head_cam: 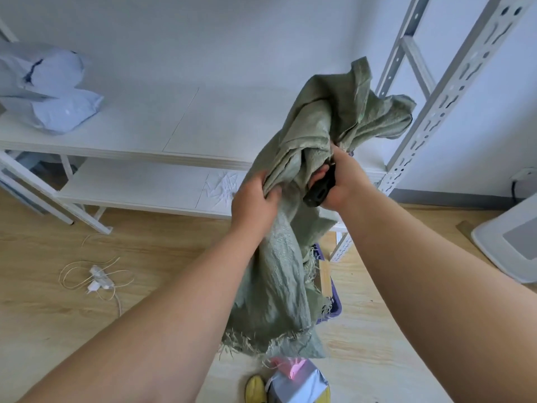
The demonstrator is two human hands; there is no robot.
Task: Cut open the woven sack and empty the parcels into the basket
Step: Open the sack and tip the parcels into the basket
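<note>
In the middle of the view, the left hand (pixel 255 203) is squeezing a bunch of the green sack (pixel 293 199), with the thumb pressing into the cloth. Just beside it, the right hand (pixel 338 181) is closing around a black tool (pixel 319 189) and is also pinching the sack's cloth above it; what kind of tool it is cannot be told. Both hands are holding the sack up in the air. The top part is bunching up above the hands, and the rest is hanging down limp, with a frayed, stringy edge at the bottom. Behind the hanging cloth, a blue basket (pixel 334 303) is sitting on the wooden floor (pixel 58 315), and only its rim is peeking out. A brown box (pixel 325 276) is showing inside it. Below the sack's edge, a grey parcel (pixel 299 385) with a pink bit on top is lying near a yellow shoe (pixel 255 389). Off to the left, a white power strip (pixel 100 279) with a thin cord is lying on the floor. Farther back, a white shelf (pixel 145 141) is holding two pale blue bags (pixel 52 91) at its left end.
</note>
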